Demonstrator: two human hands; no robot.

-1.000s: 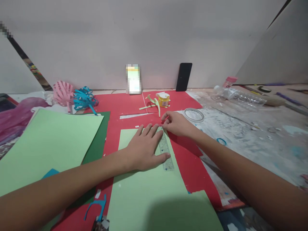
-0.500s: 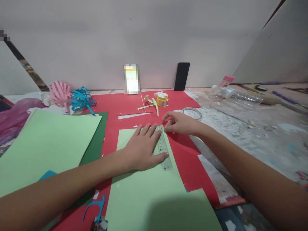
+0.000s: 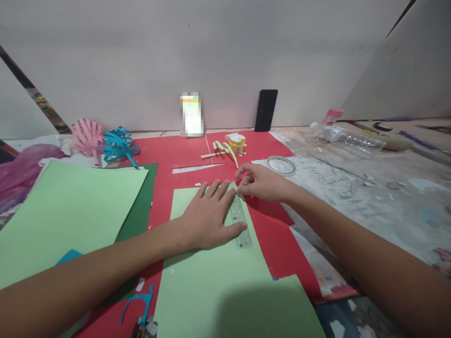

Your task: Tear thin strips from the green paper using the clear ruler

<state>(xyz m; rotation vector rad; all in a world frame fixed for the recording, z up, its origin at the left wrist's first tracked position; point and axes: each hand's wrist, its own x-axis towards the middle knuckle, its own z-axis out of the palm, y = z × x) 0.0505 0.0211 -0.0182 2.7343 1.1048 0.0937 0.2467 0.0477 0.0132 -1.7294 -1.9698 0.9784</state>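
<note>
My left hand [image 3: 207, 216] lies flat with spread fingers over a clear ruler [image 3: 240, 225], pressing it onto a light green paper sheet [image 3: 211, 291]. The ruler runs along the sheet's right edge, its upper part partly under my fingers. My right hand [image 3: 259, 182] is at the sheet's top right corner, thumb and fingertips pinched on the narrow edge strip of the green paper beside the ruler. Beyond the hands lie loose green paper strips [image 3: 225, 151] next to a small yellow jar [image 3: 237, 144].
More green sheets [image 3: 84, 202] lie at left. Pink [image 3: 87, 138] and blue paper tassels [image 3: 121, 146] stand behind. Two phones lean on the wall, one lit [image 3: 192, 115], one dark [image 3: 266, 111]. A tape roll [image 3: 281, 165] and plastic bottle [image 3: 347, 138] lie right. Red paper [image 3: 282, 253] covers the table.
My right hand has shifted slightly left and down at the sheet's corner, and the edge strip there has moved down with it. My left hand stays pressed on the ruler.
</note>
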